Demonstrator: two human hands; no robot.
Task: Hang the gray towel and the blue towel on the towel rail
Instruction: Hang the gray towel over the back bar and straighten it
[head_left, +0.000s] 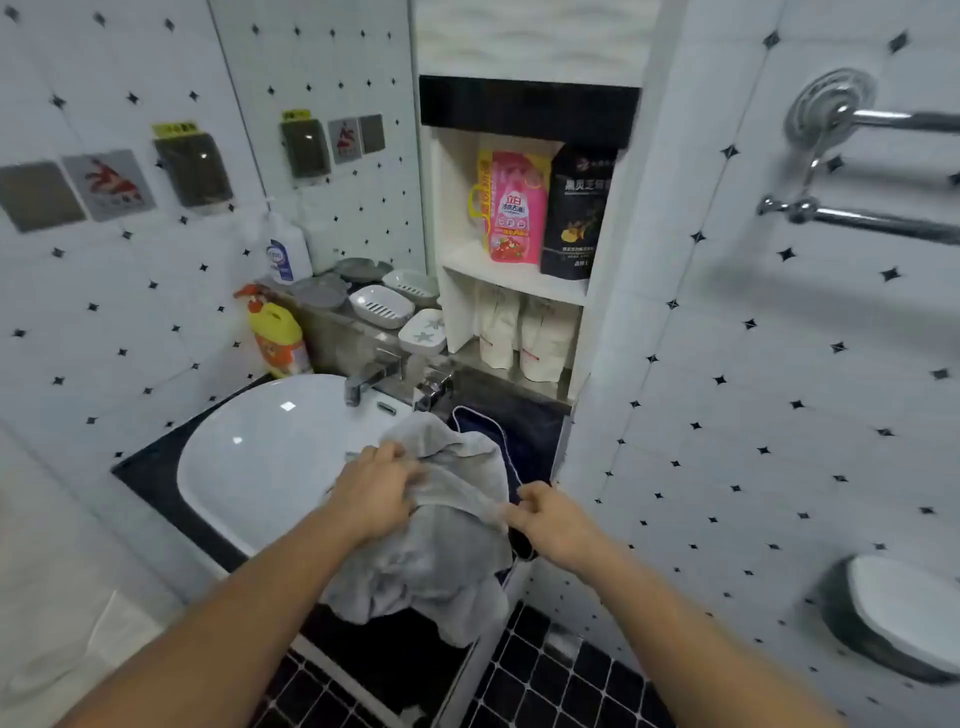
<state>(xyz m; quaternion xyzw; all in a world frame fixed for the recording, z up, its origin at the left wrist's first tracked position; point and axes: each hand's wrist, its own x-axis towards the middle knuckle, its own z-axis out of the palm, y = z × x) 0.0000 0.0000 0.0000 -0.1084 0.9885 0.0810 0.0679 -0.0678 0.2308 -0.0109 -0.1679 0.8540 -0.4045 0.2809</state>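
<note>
The person is standing at the washbasin (249, 457) with both arms reaching forward and down. The left hand (379, 493) is gripping a bunch of the gray towel (447, 551), its fingers curling into the cloth. The right hand (550, 519) is pinching the same towel at its right edge, so the two hands are sitting a little apart with the cloth bunching between them.

The gray towel is lying crumpled over the front right corner of the black counter (145, 483), and its lower folds are hanging down past the edge toward the dark-tiled floor (561, 686). The blue towel (524, 436) is lying behind and to the right of it on the counter, below the shelf niche (462, 260), partly covered by the gray one. A dark fold of it is showing just under the right hand.

The chrome towel rail (883, 224) is hanging bare on the right wall, high above the hands and well apart from both towels.

A chrome faucet (371, 376) is standing at the back of the basin. A yellow spray bottle (275, 338), a white bottle (285, 249) and several soap dishes (382, 306) are crowding the ledge behind it. In the niche, a pink refill pouch (517, 208) and a black pouch (576, 213) are standing side by side on the upper shelf, with pale pouches (524, 332) below. A wall-mounted soap dish (904, 613) is sitting low on the right wall.
</note>
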